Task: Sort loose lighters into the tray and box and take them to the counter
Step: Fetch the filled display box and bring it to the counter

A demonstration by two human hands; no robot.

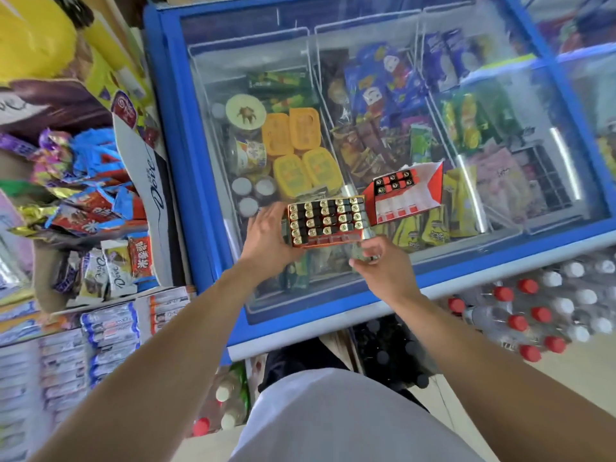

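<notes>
Fingers [266,216] of the left hand [271,240] are curling round the near-left edge of the flat red cardboard tray of black, gold-capped lighters [326,221], holding it just above the glass lid of the blue-framed chest freezer [366,95]. Beside it, the right hand [383,265] is pinching a small greenish lighter [361,253] between thumb and fingertips, just under the tray's near-right corner — the item is blurred, so calling it a lighter is my judgement.

Risk from here: the tray is being gripped at one edge only, so a tilt could be spilling the upright lighters across the glass; pushing the loose one into a packed row could also be knocking its neighbours over. The near row is looking partly unfilled, which seems the likely slot.

Counts: the tray is showing roughly five columns by four or five rows of gold caps, around two dozen. Just beyond, touching the tray's far-right corner, the red-and-white open cardboard box [405,195] is sitting on the glass with about seven lighters in its far end — the rest of it is showing bare white dividers. Two hands, one tray, one box, one loose lighter.
</notes>
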